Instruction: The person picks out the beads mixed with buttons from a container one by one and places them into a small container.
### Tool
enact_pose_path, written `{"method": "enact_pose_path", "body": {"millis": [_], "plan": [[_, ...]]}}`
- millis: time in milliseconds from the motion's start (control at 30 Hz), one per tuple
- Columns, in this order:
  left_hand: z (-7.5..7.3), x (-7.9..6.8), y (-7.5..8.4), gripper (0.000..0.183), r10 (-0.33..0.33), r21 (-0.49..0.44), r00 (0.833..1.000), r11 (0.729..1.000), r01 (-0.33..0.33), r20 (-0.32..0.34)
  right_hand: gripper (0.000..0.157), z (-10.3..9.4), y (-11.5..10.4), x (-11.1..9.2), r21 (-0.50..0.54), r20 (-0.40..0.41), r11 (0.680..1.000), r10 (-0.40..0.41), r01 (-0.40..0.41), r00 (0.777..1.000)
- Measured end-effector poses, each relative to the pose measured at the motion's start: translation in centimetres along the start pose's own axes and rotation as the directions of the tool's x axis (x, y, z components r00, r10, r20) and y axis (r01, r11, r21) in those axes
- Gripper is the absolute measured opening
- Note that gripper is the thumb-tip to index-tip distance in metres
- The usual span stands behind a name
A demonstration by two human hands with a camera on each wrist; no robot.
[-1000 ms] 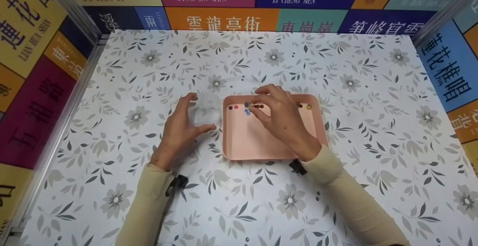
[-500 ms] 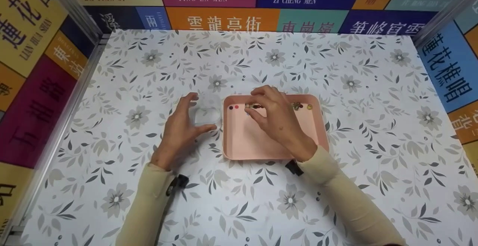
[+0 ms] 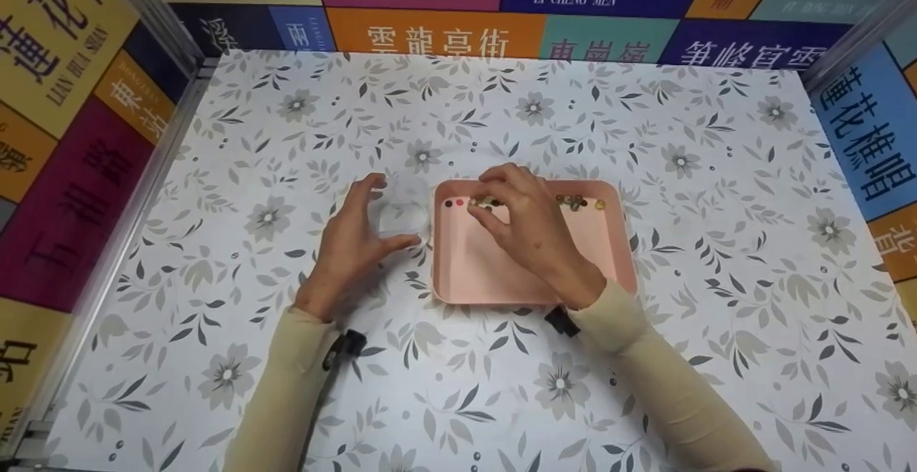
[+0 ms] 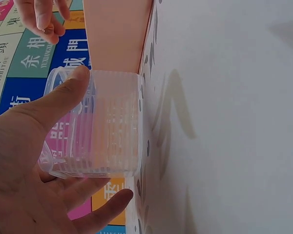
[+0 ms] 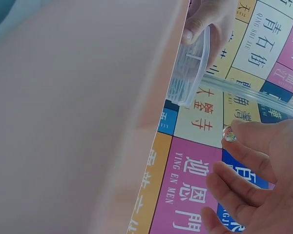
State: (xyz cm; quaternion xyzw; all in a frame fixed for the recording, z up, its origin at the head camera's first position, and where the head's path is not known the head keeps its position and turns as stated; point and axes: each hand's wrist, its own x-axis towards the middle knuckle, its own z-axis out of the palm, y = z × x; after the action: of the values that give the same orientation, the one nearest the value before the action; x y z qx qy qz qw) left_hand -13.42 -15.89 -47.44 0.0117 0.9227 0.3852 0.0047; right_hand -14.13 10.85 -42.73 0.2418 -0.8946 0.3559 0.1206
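A clear plastic container (image 3: 401, 220) stands on the table left of the pink tray (image 3: 473, 271). My left hand (image 3: 349, 234) holds it; in the left wrist view, the thumb lies on the rim of the ribbed container (image 4: 110, 126) and the fingers go round the far side. Over the tray's back part, my right hand (image 3: 534, 228) pinches a small round bead between thumb and forefinger. That bead (image 5: 229, 134) looks shiny and multicoloured in the right wrist view. Several small beads (image 3: 573, 202) lie along the tray's back edge, some hidden by the right hand.
A white table (image 3: 458, 386) with a grey flower and leaf pattern carries everything. Colourful panels with Chinese lettering (image 3: 437, 31) stand behind it and at both sides. Both forearms wear beige sleeves with a small black device at the wrist.
My right hand has shifted slightly left, covering the blue beads that showed earlier and uncovering more beads at the tray's right. The left hand keeps its hold. The head view has tilted slightly.
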Motion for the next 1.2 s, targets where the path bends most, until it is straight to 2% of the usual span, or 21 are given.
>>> {"method": "enact_pose_path", "body": {"millis": [533, 1200], "plan": [[0.1, 0.0, -0.1, 0.106, 0.053, 0.027, 0.998, 0.998, -0.052, -0.016, 0.020, 0.5, -0.1, 0.2, 0.010, 0.013, 1.000, -0.029, 0.029, 1.000], [0.0, 0.0, -0.3, 0.104, 0.069, 0.019, 0.997, 0.997, -0.069, -0.018, 0.020, 1.7, -1.0, 0.6, 0.026, 0.069, 0.999, -0.034, 0.032, 0.997]]}}
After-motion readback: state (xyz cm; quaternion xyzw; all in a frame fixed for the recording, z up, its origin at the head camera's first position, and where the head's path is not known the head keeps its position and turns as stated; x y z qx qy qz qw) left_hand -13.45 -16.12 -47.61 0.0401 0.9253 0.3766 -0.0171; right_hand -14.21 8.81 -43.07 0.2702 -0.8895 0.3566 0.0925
